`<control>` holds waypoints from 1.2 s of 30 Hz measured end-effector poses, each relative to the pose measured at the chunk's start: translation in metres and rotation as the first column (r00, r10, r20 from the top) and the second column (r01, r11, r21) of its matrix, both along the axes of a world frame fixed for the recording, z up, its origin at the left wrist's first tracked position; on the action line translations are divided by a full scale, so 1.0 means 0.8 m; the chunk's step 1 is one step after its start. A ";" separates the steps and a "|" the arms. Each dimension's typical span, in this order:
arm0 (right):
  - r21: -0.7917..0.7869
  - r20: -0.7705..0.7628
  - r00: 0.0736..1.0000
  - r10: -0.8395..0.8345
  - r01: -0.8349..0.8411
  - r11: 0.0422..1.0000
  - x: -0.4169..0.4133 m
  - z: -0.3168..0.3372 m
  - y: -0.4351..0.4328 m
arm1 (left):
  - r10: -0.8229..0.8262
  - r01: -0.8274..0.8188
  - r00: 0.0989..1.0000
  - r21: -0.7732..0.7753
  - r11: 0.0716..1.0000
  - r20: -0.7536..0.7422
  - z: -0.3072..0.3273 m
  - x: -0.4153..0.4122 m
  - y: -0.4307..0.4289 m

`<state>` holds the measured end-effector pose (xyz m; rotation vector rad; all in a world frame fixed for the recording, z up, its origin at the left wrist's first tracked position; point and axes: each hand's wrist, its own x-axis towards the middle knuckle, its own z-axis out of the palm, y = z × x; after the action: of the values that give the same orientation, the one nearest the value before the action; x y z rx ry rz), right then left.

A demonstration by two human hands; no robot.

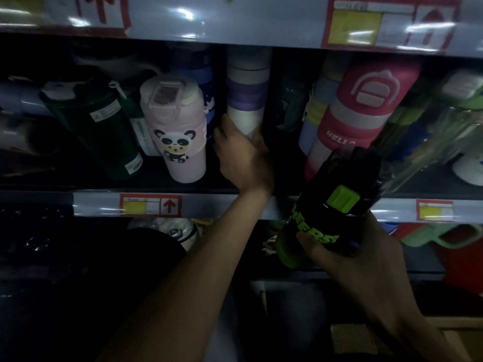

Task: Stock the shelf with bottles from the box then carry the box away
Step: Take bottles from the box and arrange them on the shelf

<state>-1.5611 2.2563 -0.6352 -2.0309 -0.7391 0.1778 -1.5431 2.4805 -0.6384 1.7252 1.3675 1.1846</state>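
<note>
My left hand (243, 158) reaches into the middle shelf (99, 205) and grips the lower part of a white bottle with purple bands (247, 95), which stands upright. My right hand (366, 259) holds a black bottle with green lettering and a green button (337, 205), tilted, in front of the shelf edge, lower right of the left hand. The box shows only as a cardboard corner (444, 333) at the bottom right.
Left of the white bottle stand a pink panda bottle (180, 131) and a dark green bottle (99, 126). To the right lean a pink and white bottle (358, 111) and clear green-topped bottles (428, 131). More goods fill the shelf below, including a green mug (460, 236).
</note>
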 end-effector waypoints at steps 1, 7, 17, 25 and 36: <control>0.002 0.002 1.000 0.001 -0.001 1.000 0.000 0.000 -0.001 | 0.005 -0.005 1.000 -0.005 1.000 0.003 0.000 0.001 0.001; 0.012 -0.014 1.000 -0.012 0.012 1.000 0.001 -0.003 -0.006 | 0.021 -0.021 1.000 -0.030 0.999 0.023 0.002 0.005 0.002; -0.018 0.015 1.000 -0.016 0.017 1.000 0.000 0.000 -0.008 | -0.017 0.018 0.999 -0.027 0.999 0.038 0.003 0.004 0.005; -0.041 0.051 0.998 0.033 -0.030 0.999 -0.003 0.002 -0.002 | -0.106 0.106 0.994 -0.048 0.993 0.016 0.002 -0.010 0.001; -0.082 0.072 0.996 0.055 -0.049 0.995 -0.007 0.004 -0.002 | -0.144 0.143 0.989 -0.026 0.989 -0.025 -0.007 -0.018 0.012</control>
<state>-1.5667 2.2549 -0.6323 -2.1049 -0.8441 0.1648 -1.5579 2.4904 -0.6443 1.7956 1.2450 1.0647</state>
